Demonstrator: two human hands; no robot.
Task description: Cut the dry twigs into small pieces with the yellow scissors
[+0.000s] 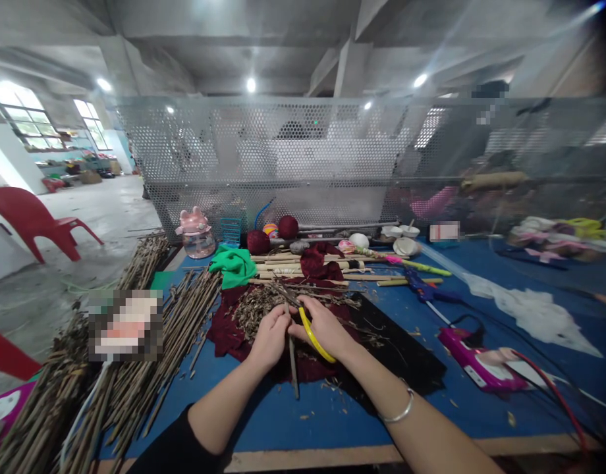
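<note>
My left hand (272,336) pinches a thin dry stalk (294,368) that slants down toward me. In my right hand (327,329) is a pair of yellow-handled scissors (310,332), fingers wrapped about the handle. Its dark blades point up and left, close to the stalk's upper part; whether they touch it I cannot tell. Both hands are close together over a dark red cloth (226,329), on which lies a heap of dry plant scraps (256,309). A black cloth (406,355) lies beside it on the right.
Bundles of dry stalks (169,336) lie to the left. Behind the hands are a green cloth (234,264), dark red yarn balls (288,227) and a pink-lidded bottle (197,240). A blue glue gun (421,286) and a purple power strip (481,368) with cables are to the right.
</note>
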